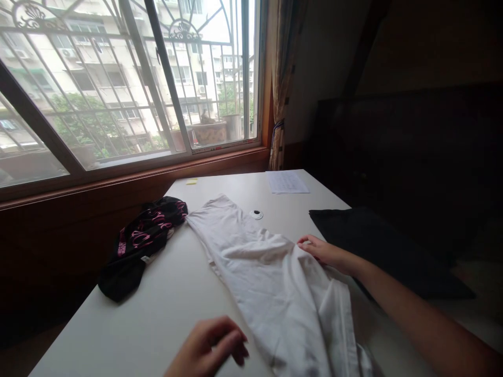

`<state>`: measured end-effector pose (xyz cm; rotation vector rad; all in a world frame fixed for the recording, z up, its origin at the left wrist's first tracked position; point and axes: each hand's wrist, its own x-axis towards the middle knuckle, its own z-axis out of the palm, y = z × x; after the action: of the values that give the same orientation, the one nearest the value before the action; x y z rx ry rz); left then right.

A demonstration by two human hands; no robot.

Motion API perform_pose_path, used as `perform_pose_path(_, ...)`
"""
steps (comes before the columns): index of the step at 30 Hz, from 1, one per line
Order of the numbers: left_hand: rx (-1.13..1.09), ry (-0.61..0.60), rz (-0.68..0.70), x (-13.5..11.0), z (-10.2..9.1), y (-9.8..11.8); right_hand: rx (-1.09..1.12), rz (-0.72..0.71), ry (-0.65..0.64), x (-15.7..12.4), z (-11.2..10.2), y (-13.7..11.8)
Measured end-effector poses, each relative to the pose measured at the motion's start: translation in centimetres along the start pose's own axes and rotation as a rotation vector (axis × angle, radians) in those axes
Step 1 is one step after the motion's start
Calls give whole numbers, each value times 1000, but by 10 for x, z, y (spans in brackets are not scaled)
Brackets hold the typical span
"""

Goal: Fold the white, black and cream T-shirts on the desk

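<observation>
Head view: both hands out over a white counter (157, 314), ctr & lower frame.
R hand (320, 252): right of ctr, arm in from lower right; fingertips on the white garment (255, 267); grip: fingers slightly bent, can't tell if cloth is pinched b/w them.
L hand (216, 343): btm ctr; grip loose, fingers half-curled, empty; near the garment's left edge, can't tell if touching counter.
White garment: lies rumpled from mid-frame down to btm, right of ctr; narrow end up top, folds bunched by R hand.
Round disc (257, 214): white w/ dark middle, ctr, just beside garment's upper right edge.
Black garment (143, 235): left of ctr, heaped along counter's left edge, pink lettering, reaches white garment's upper left corner.
Dark cloth (377, 246): mid-right, spread at counter's right side, partly behind R arm.
Papers (287, 181): counter's far end, above ctr, to the right.
Yellow note (191, 181): far left corner of counter.
Window (129, 84): upper left, barred; patterned curtain (278, 94) tied at its right.
</observation>
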<state>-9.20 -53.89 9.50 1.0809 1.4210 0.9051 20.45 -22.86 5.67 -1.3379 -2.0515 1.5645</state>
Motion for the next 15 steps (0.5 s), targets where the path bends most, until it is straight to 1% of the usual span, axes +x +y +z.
perform_pose_path(1, 36, 40, 38, 16, -20, 3, -15, 3, -4, -8, 0, 5)
perform_pose_path(3, 206, 264, 155, 51, -64, 5, -63, 6, 0, -25, 0, 14)
perform_pose_path(5, 370, 469, 226, 90, -111, 2, -120, 2, 2, -43, 0, 21)
perform_pose_path(6, 463, 541, 248, 109, -133, -1, -143, -1, 0, -52, 0, 23)
perform_pose_path(8, 694, 658, 232, 149, -170, -5, -179, 2, 8, -69, 3, 25)
perform_pose_path(9, 738, 688, 216, 167, -185, -6, -196, 10, 22, -76, 4, 25)
perform_pose_path(11, 797, 721, 184, 201, -205, -7, -215, 38, 68, -90, 7, 23)
perform_pose_path(13, 834, 731, 134, 227, -216, -8, -201, 58, 102, -101, 8, 21)
perform_pose_path(15, 869, 736, 78, 245, -223, -9, -142, 57, 98, -109, 4, 20)
